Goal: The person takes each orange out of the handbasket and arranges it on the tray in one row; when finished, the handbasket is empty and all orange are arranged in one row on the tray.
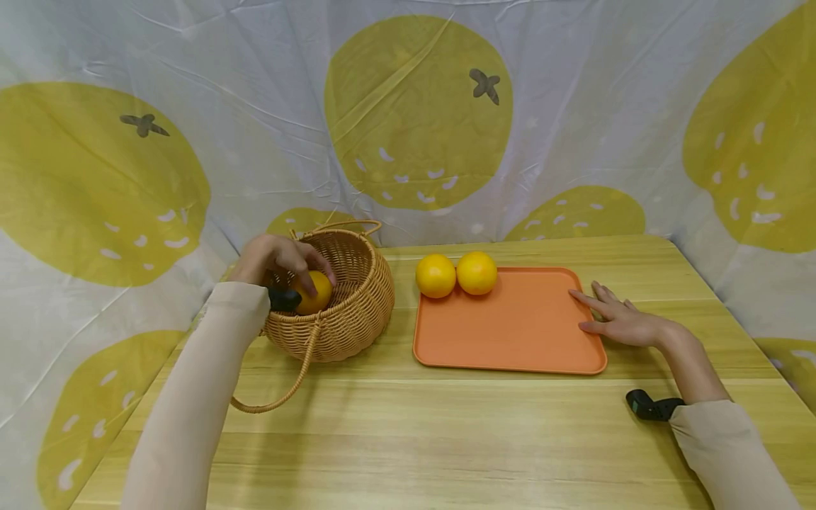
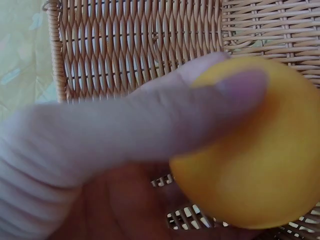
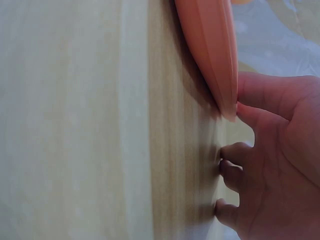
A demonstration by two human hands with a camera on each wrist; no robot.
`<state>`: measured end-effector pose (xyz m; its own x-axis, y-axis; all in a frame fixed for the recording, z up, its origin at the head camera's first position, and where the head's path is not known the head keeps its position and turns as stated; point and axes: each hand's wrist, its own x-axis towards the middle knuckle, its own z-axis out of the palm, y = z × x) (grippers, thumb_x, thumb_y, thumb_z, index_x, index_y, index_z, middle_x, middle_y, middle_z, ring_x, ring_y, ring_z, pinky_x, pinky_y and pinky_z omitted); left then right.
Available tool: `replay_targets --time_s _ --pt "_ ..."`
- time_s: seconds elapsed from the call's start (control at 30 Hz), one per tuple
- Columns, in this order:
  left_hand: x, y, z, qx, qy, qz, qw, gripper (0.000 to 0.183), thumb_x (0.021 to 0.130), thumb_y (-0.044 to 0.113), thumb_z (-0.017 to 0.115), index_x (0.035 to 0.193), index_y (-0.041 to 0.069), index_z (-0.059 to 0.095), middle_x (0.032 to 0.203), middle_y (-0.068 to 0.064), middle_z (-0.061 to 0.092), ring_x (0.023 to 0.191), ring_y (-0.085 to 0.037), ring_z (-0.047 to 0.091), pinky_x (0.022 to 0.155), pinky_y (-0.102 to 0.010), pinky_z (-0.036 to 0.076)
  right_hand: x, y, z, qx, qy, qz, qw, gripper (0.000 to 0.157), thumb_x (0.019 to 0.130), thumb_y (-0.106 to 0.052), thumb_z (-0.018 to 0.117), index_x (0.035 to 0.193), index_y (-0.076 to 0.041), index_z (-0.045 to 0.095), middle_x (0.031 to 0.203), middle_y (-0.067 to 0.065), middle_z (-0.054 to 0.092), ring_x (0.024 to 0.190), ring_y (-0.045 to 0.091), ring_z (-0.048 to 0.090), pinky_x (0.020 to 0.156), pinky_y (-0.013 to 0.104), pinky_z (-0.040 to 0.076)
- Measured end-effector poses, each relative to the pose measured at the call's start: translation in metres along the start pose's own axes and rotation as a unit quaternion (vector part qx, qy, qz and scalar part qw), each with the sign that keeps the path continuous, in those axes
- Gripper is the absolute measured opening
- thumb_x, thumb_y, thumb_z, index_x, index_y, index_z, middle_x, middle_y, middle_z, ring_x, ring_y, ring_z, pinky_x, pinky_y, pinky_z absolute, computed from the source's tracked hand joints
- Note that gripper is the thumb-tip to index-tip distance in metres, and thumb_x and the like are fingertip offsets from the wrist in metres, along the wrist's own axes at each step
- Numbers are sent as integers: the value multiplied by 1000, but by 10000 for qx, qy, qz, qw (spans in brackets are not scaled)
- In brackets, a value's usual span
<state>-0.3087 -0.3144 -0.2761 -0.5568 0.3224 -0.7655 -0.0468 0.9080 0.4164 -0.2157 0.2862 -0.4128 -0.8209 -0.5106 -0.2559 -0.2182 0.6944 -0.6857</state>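
Note:
Inside a wicker basket (image 1: 357,326) my left hand (image 1: 277,259) holds an orange (image 1: 316,299). In the left wrist view the thumb lies across the near side of that orange (image 2: 250,170), and part of the other fingers is hidden behind it. At the right, my right hand (image 1: 627,322) touches the right rim of an orange-coloured tray (image 1: 510,333) with its thumb and index finger, the fingers fairly straight. The right wrist view shows the other fingertips (image 3: 227,210) down at the table. Two more oranges sit side by side at the tray's back left corner.
The basket's handle (image 1: 309,354) hangs down over its front onto the wooden table (image 1: 446,439). A second handle (image 1: 347,225) stands at its back. A white cloth (image 1: 255,142) with yellow fruit prints hangs behind the table and along its sides.

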Motion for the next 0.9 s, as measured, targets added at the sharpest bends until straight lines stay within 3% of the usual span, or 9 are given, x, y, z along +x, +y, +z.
replay_targets --time_s 0.2,0.4,0.5,0.63,0.8,0.9 --pt "3 0 -1 358 40 279 9990 49 92 12 75 139 8 59 154 -18 45 117 -25 51 90 -33 52 0 -1 0 -20 -14 22 10000 80 106 -33 57 164 2 16 164 41 -16 151 58 -22 112 79 -15" --pt "-5 6 -4 429 301 582 9969 59 94 18 74 150 11 53 162 -20 35 136 -33 42 96 -38 53 -1 0 0 -35 4 -8 10000 79 106 -33 57 164 2 16 163 41 -16 151 58 -21 112 80 -15" --pt "-11 11 -6 383 320 742 9960 58 98 20 70 152 9 50 164 -20 34 129 -32 50 91 -40 56 -1 0 0 -50 14 -4 10000 79 106 -32 58 164 2 16 163 41 -15 151 58 -21 112 79 -15" --pt "-21 14 -9 -53 360 818 9960 55 102 23 66 152 8 46 159 -20 37 113 -26 57 89 -46 58 -1 0 0 -65 22 7 10000 79 106 -31 58 164 2 16 163 41 -15 151 58 -21 112 79 -15" --pt "-34 13 -10 -776 433 1221 9885 53 103 16 63 151 6 43 151 -20 40 116 -28 59 95 -50 58 -1 -1 1 -33 19 1 10000 78 106 -32 58 164 2 17 163 42 -15 151 58 -21 112 79 -15" --pt "-42 12 -10 -915 523 1555 9822 50 104 14 61 150 6 42 147 -16 44 114 -28 61 93 -48 58 -1 -2 1 -8 26 0 10000 79 106 -32 58 163 3 17 163 42 -15 150 59 -21 112 80 -15"
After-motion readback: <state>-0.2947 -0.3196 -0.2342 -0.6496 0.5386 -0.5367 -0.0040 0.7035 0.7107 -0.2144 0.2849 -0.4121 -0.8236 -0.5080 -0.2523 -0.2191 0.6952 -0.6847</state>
